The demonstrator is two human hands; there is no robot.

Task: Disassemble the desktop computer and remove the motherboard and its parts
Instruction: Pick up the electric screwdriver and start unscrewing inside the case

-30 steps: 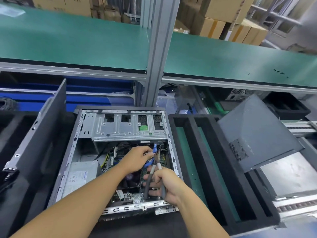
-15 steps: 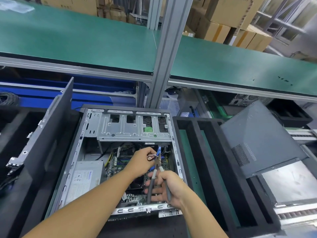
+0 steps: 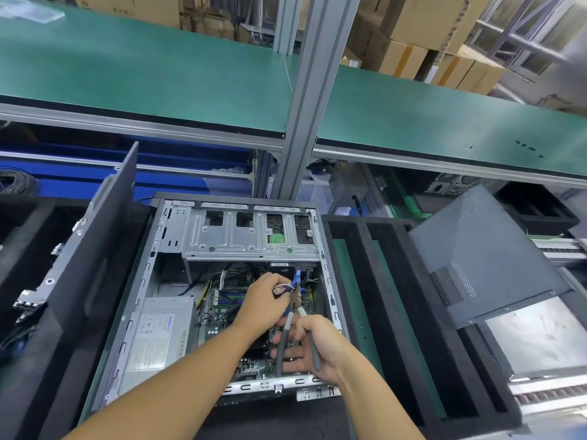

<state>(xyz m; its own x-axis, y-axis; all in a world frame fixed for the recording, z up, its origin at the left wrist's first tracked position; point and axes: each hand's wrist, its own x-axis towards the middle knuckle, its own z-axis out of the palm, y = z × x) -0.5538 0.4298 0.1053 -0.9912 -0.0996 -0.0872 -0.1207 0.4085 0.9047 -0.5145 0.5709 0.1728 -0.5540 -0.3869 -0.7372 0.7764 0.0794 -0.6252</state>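
Right hand grips the grey-handled cutting pliers, handles spread, nose pointing at a bundle of thin wires that the left hand pinches and lifts just beyond it. I judge the step to be freeing the cabling from the green motherboard, which lies flat in the floor of the open grey metal computer case, under and to the left of both hands. The next move calls for closing the pliers on a tie or plug only, sparing the blue flat cable just past the fingertips. Farther out, the perforated metal drive cage overhangs the board and crowds the reach. The grey boxy power supply sits to the left. A black foam tray lies right of the right hand, with a grey case side panel leaning over it.
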